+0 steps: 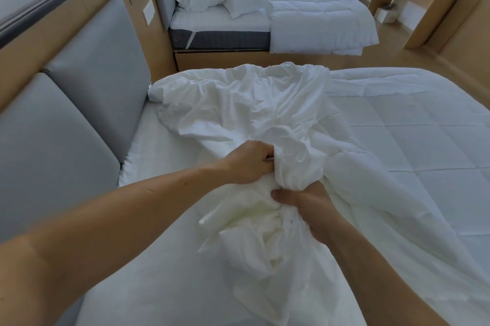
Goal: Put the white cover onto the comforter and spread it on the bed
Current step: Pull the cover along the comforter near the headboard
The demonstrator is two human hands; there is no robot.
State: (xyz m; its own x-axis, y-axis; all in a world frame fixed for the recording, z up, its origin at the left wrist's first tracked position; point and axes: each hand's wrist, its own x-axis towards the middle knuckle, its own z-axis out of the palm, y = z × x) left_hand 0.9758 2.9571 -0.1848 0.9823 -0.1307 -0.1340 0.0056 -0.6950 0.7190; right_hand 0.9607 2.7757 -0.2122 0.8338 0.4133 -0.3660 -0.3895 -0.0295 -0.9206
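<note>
- The left hand (249, 164) is gripping a bunched fold of the thin, crumpled white fabric cover (252, 113), its fingers curled tight into the cloth.
- The right hand (305, 209) is clutching the same gathered bunch just below, with the thumb pressing over the top.
- Both hands are holding this bunch above the near side of the white-sheeted bed (148, 145).
- The rest of the cover is lying in a wrinkled heap across the head end of the bed, near the grey padded headboard (92, 103), and its far edge is overlapping the comforter.
- The white quilted comforter (411, 140) is lying flat on the right part of the bed with its stitched squares showing, so it is not yet inside the cover.
- The task is looking to be at an early stage: the person is probably gathering the cover to find a corner or the opening, though neither is showing.
- Everything else is remaining to be done: feeding the comforter in, matching the corners, shaking it down and spreading it over the bed.
</note>
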